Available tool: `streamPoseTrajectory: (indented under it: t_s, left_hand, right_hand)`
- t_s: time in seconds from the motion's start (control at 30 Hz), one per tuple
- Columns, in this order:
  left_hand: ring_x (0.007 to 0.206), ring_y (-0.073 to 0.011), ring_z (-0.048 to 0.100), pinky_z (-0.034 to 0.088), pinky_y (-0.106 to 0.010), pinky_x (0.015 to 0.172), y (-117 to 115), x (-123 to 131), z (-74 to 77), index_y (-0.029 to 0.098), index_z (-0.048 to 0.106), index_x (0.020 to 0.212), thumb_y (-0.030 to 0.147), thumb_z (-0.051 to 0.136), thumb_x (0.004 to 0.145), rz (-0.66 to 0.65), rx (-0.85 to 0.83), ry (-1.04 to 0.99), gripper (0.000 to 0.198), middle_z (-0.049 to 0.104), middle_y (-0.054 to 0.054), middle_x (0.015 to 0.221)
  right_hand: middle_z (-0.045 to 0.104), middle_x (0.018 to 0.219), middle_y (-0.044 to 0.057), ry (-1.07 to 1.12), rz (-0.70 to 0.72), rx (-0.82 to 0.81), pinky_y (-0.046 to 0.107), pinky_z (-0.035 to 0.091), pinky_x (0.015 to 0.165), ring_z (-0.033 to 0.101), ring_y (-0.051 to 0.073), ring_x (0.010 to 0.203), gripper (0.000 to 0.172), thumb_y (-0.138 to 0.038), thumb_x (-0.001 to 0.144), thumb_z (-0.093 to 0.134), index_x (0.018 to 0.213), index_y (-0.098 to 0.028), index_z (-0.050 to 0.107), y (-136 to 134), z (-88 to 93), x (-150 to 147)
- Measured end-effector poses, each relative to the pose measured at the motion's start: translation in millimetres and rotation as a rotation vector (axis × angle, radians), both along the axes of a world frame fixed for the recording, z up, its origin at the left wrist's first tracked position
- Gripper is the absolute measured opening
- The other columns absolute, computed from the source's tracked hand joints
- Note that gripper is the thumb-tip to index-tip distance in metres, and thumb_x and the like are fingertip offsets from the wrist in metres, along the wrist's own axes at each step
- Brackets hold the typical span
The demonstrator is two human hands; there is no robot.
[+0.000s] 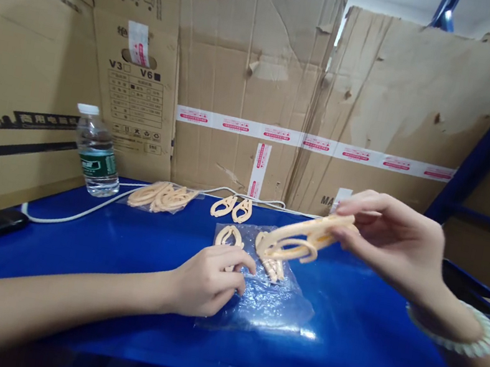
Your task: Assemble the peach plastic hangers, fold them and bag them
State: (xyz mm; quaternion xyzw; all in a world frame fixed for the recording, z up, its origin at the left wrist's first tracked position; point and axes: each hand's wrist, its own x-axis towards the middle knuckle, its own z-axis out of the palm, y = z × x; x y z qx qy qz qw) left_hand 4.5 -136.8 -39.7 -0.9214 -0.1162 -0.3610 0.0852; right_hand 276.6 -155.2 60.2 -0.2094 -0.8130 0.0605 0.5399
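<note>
A beige folding hanger (pixel 294 243) is held up by one end between the thumb and fingers of my right hand (pixel 388 234), above the blue table. My left hand (pixel 212 279) rests at a clear plastic bag (pixel 269 314), its fingers curled over the bag's left side; whether it pinches the film is too small to tell. A looped beige piece (pixel 230 236) lies just beyond my left fingers, partly hidden by them. More beige pieces (pixel 275 269) lie on the bag under the raised hanger.
Behind the bag lie two beige looped pieces (pixel 242 210). Bagged beige pieces (pixel 162 197), a water bottle (pixel 96 157), a white cable (pixel 72 217) and a black object (pixel 0 222) are at the left. Cardboard (pixel 248 83) walls the back of the blue table (pixel 128 334).
</note>
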Motion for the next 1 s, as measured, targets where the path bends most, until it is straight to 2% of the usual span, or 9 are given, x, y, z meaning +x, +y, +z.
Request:
streamPoseTrajectory:
  t_s: [0.13, 0.3, 0.43, 0.57, 0.63, 0.77, 0.87, 0.93, 1.0]
  left_hand:
    - [0.080, -0.0191, 0.062, 0.052, -0.033, 0.071, 0, 1, 2.3, 0.017, 0.063, 0.089, 0.002, 0.045, 0.077, 0.014, -0.043, -0.065, 0.026, 0.067, -0.009, 0.093]
    - [0.083, -0.0203, 0.065, 0.052, -0.035, 0.074, 0, 1, 3.7, 0.017, 0.064, 0.098, 0.002, 0.047, 0.078, 0.030, -0.033, -0.139, 0.030, 0.069, -0.009, 0.093]
    - [0.083, -0.0205, 0.065, 0.052, -0.035, 0.071, 0, 1, 2.9, 0.017, 0.064, 0.101, 0.002, 0.048, 0.077, 0.056, 0.007, -0.175, 0.033, 0.070, -0.009, 0.097]
    - [0.081, -0.0193, 0.065, 0.051, -0.034, 0.070, -1, 1, 3.9, 0.016, 0.064, 0.100, 0.000, 0.047, 0.077, 0.044, 0.056, -0.169, 0.033, 0.071, -0.009, 0.096]
    - [0.080, -0.0192, 0.064, 0.050, -0.033, 0.069, -1, 1, 4.4, 0.016, 0.064, 0.101, 0.000, 0.046, 0.078, 0.031, 0.080, -0.138, 0.034, 0.071, -0.008, 0.097]
    - [0.078, -0.0191, 0.063, 0.048, -0.033, 0.067, -1, 1, 3.6, 0.016, 0.064, 0.102, 0.000, 0.045, 0.077, 0.027, 0.084, -0.082, 0.035, 0.071, -0.008, 0.099]
    - [0.077, -0.0189, 0.062, 0.047, -0.033, 0.068, 0, 2, 2.6, 0.017, 0.064, 0.099, 0.001, 0.045, 0.077, 0.015, 0.081, -0.025, 0.033, 0.072, -0.007, 0.098]
    - [0.077, -0.0191, 0.062, 0.047, -0.034, 0.069, 0, 1, 1.9, 0.017, 0.063, 0.097, 0.003, 0.046, 0.077, 0.009, 0.081, 0.012, 0.030, 0.072, -0.006, 0.097]
    - [0.076, -0.0189, 0.061, 0.047, -0.034, 0.069, 0, 1, 1.2, 0.017, 0.063, 0.094, 0.004, 0.046, 0.077, 0.015, 0.078, 0.034, 0.027, 0.072, -0.006, 0.098]
  right_hand:
    - [0.065, 0.082, 0.003, -0.181, 0.052, 0.082, 0.030, 0.056, 0.059, 0.064, 0.018, 0.074, 0.014, -0.019, 0.082, 0.071, 0.093, -0.026, 0.066, -30, -1.0, -8]
    - [0.066, 0.087, 0.005, -0.471, 0.070, 0.223, 0.027, 0.055, 0.061, 0.064, 0.016, 0.072, 0.018, -0.014, 0.093, 0.054, 0.105, -0.023, 0.063, -44, -26.5, -26]
    - [0.062, 0.073, 0.005, -0.662, -0.008, 0.337, 0.029, 0.048, 0.054, 0.056, 0.016, 0.060, 0.028, -0.013, 0.098, 0.038, 0.091, -0.019, 0.064, -35, -48.9, -38]
    - [0.060, 0.074, 0.008, -0.842, -0.166, 0.600, 0.033, 0.044, 0.053, 0.052, 0.018, 0.061, 0.028, -0.009, 0.095, 0.041, 0.082, -0.013, 0.066, -14, -68.4, -45]
    - [0.060, 0.076, 0.009, -0.869, -0.259, 0.660, 0.033, 0.043, 0.055, 0.052, 0.019, 0.064, 0.027, -0.008, 0.094, 0.043, 0.083, -0.010, 0.068, -4, -75.0, -46]
    - [0.059, 0.081, 0.010, -0.895, -0.377, 0.691, 0.033, 0.041, 0.059, 0.051, 0.021, 0.073, 0.028, -0.007, 0.092, 0.045, 0.075, -0.010, 0.067, 9, -81.4, -46]
    - [0.059, 0.086, 0.011, -0.919, -0.407, 0.652, 0.034, 0.040, 0.060, 0.051, 0.022, 0.078, 0.026, -0.006, 0.089, 0.050, 0.069, -0.012, 0.065, 15, -82.3, -43]
    - [0.058, 0.088, 0.011, -0.883, -0.324, 0.569, 0.034, 0.041, 0.063, 0.050, 0.022, 0.080, 0.023, -0.011, 0.091, 0.052, 0.072, -0.013, 0.065, 15, -80.1, -42]
    - [0.056, 0.091, 0.010, -0.751, -0.158, 0.411, 0.035, 0.044, 0.068, 0.051, 0.021, 0.083, 0.020, -0.018, 0.092, 0.054, 0.076, -0.015, 0.065, 13, -75.3, -41]
